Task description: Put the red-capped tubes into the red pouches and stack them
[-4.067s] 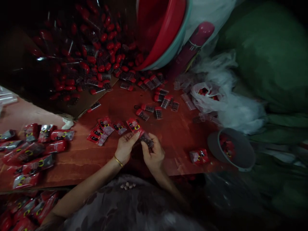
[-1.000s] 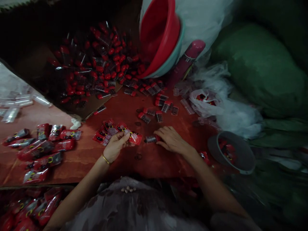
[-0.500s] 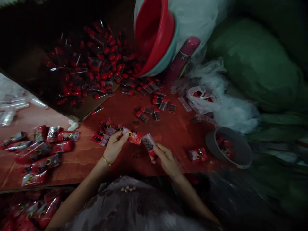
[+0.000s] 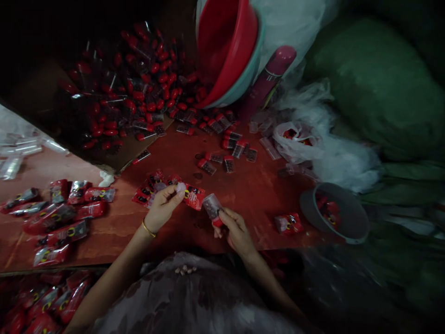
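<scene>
Between the thumb and fingers of my left hand (image 4: 164, 206) is one end of a small red printed packet (image 4: 194, 196), with a clear part at the pinched end. My right hand (image 4: 236, 228) grips a small clear plastic container (image 4: 212, 207) by its red cap; dark pieces show inside. The container's clear end points up and left, close to the packet's free end. Just behind my left hand lies a small pile of red packets (image 4: 142, 195). Beyond both hands, several red-capped containers (image 4: 228, 164) are scattered on the red tabletop (image 4: 167, 153).
A cardboard box (image 4: 45, 104) full of red-capped containers lies open at the back left. Filled red packets (image 4: 48, 218) cover the left side. At right are a grey bowl (image 4: 351, 227) of packets, one loose packet (image 4: 288, 223) and plastic bags (image 4: 344, 160). A red basin (image 4: 239, 51) and a pink bottle (image 4: 267, 76) stand behind.
The view has shifted slightly. My hands hold the same packet and container, still close together; the right hand has tilted the container a little more to the left.
</scene>
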{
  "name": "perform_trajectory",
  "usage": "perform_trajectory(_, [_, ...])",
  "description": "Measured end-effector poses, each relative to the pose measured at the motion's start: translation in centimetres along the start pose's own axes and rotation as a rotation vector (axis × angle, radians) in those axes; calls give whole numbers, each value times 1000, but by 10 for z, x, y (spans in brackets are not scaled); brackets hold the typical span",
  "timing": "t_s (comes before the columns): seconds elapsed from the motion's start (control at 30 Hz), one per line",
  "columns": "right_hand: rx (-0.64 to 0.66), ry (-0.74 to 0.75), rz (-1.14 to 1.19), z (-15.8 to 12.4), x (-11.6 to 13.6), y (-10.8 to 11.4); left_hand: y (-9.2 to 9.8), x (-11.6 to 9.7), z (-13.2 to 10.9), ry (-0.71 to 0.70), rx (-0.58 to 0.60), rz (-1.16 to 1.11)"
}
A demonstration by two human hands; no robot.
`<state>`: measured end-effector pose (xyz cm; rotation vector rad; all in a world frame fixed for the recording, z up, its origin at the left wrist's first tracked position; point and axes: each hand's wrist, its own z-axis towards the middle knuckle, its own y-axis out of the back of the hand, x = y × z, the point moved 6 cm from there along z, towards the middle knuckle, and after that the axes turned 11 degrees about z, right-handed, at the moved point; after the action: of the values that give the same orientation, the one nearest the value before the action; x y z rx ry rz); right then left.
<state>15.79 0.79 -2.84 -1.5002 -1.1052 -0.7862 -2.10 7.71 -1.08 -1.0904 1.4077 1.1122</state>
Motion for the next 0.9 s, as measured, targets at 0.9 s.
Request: perform_trajectory(0.9, [41,56,-214,-5,4,-12,-1,-7,-1,-16,12,128])
